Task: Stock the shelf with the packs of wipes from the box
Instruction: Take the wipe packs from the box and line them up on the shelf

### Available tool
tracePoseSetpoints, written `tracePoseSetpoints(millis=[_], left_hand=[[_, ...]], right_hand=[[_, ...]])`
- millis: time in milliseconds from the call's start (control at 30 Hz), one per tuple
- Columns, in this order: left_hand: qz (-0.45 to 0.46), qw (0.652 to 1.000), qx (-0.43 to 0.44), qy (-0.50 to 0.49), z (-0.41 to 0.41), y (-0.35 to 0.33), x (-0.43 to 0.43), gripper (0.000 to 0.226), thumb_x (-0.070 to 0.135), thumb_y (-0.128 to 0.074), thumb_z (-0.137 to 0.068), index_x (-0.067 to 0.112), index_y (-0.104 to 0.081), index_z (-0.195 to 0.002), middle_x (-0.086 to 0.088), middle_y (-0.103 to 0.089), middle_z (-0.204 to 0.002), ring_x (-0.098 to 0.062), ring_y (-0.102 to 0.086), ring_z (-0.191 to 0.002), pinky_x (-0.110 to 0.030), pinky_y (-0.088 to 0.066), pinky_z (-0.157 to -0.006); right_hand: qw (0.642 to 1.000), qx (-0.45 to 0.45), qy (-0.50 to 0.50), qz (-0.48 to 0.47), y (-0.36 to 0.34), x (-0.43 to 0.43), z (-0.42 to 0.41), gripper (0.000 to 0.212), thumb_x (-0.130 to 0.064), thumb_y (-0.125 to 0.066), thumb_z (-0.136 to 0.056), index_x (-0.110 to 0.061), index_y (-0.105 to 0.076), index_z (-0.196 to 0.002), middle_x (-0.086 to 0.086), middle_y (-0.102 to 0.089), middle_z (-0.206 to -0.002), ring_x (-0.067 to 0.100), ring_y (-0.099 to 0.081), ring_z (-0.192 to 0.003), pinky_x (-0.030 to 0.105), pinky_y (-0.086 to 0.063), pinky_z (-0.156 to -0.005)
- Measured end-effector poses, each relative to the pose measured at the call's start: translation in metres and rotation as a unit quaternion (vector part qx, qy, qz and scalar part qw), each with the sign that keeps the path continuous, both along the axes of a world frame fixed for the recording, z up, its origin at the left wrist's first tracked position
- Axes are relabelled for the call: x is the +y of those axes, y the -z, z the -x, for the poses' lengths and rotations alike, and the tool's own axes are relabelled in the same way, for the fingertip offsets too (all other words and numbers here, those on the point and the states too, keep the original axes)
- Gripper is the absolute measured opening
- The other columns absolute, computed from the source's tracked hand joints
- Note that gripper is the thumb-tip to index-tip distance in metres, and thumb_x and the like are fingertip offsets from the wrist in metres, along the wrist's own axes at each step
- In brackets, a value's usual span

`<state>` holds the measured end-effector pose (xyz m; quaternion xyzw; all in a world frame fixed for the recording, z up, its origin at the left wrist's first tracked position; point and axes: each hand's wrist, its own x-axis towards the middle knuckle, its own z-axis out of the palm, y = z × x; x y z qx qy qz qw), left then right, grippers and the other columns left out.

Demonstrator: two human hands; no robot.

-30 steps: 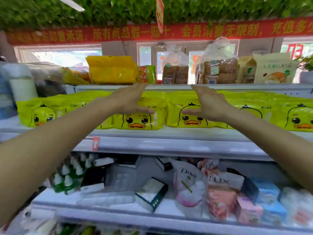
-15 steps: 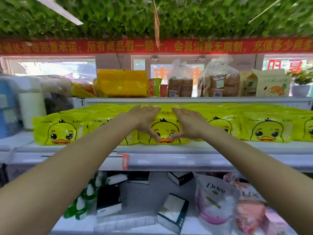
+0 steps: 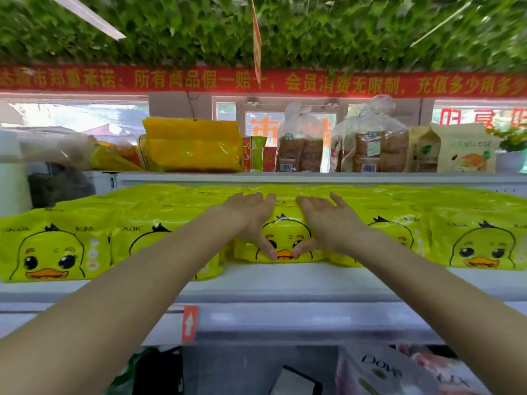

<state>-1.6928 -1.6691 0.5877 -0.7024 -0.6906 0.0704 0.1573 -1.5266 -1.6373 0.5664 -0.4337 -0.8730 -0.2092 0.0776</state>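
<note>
A row of yellow packs of wipes with a duck face fills the white shelf (image 3: 285, 283) from left (image 3: 54, 246) to right (image 3: 482, 243). On the middle pack of wipes (image 3: 286, 238) lie my left hand (image 3: 251, 215) and my right hand (image 3: 325, 220). Their fingers rest flat over its top, and both thumbs press on its front face near the duck's beak. This pack stands slightly behind the front line of its neighbours. The box is not in view.
The shelf above carries yellow bags (image 3: 194, 146), bagged bread (image 3: 370, 143) and paper snack bags (image 3: 462, 149). A red price tag (image 3: 189, 323) hangs on the shelf's front rail. Below are a Dove pouch (image 3: 379, 372) and dark boxes.
Both hands came together from apart onto the middle pack and slid further over its top. The camera moved closer to the shelf and tilted up.
</note>
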Motion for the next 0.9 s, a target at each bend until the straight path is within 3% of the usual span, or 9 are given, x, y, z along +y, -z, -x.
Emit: tracePoseSetpoints(millis=[300, 400, 500, 600, 733, 900], left_hand=[[-0.009, 0.999, 0.025, -0.038, -0.006, -0.002, 0.0, 0.122, 0.071, -0.075, -0.057, 0.016, -0.016, -0.149, -0.007, -0.035, -0.151, -0.029, -0.035, -0.138, -0.045, -0.034, -0.108], [-0.033, 0.994, 0.077, -0.068, -0.013, -0.007, -0.004, 0.126, 0.08, -0.069, -0.054, 0.017, -0.016, -0.15, -0.009, -0.038, -0.15, -0.031, -0.038, -0.137, -0.051, -0.027, -0.111], [-0.047, 0.989, 0.114, -0.086, -0.024, -0.005, -0.018, 0.131, 0.085, -0.061, -0.056, 0.018, -0.007, -0.154, -0.012, -0.029, -0.155, -0.032, -0.029, -0.143, -0.059, -0.01, -0.115], [-0.072, 0.995, 0.031, -0.063, -0.019, -0.01, -0.048, 0.131, 0.084, -0.06, -0.057, 0.023, 0.002, -0.155, -0.008, -0.018, -0.161, -0.029, -0.02, -0.147, -0.058, -0.008, -0.118], [-0.136, 0.988, -0.062, -0.026, 0.023, -0.038, -0.114, 0.116, 0.076, -0.058, -0.064, 0.024, -0.008, -0.155, -0.006, -0.018, -0.161, -0.029, -0.023, -0.146, -0.048, -0.023, -0.116], [-0.138, 0.98, -0.129, -0.065, 0.089, -0.037, -0.158, 0.118, 0.077, -0.053, -0.058, 0.022, -0.012, -0.154, -0.005, -0.018, -0.161, -0.028, -0.024, -0.145, -0.045, -0.027, -0.116]], right_hand=[[1.0, -0.021, -0.009, -0.02, -0.002, 0.002, -0.002, 0.109, -0.071, -0.059, -0.072, -0.004, -0.017, -0.147, 0.013, -0.037, -0.149, 0.028, -0.034, -0.138, 0.052, -0.009, -0.116], [1.0, -0.02, 0.001, -0.016, -0.008, 0.0, 0.001, 0.105, -0.072, -0.062, -0.069, -0.005, -0.027, -0.141, 0.013, -0.044, -0.143, 0.029, -0.039, -0.134, 0.056, -0.013, -0.114], [0.999, -0.02, 0.03, 0.013, -0.01, -0.006, 0.003, 0.109, -0.071, -0.066, -0.068, -0.004, -0.025, -0.143, 0.013, -0.04, -0.146, 0.031, -0.033, -0.138, 0.059, -0.012, -0.113], [0.998, 0.005, 0.049, 0.045, -0.008, -0.019, -0.001, 0.118, -0.061, -0.072, -0.07, -0.002, -0.009, -0.15, 0.015, -0.025, -0.155, 0.032, -0.021, -0.144, 0.06, -0.009, -0.113], [0.997, 0.009, 0.041, 0.065, -0.01, -0.045, -0.01, 0.116, -0.053, -0.071, -0.078, -0.004, 0.004, -0.152, 0.013, -0.005, -0.161, 0.03, -0.01, -0.147, 0.057, -0.008, -0.116], [0.997, 0.019, -0.045, 0.059, -0.03, -0.082, 0.004, 0.1, -0.06, -0.059, -0.083, -0.01, -0.007, -0.153, 0.009, -0.018, -0.159, 0.031, -0.027, -0.142, 0.047, -0.027, -0.111]])
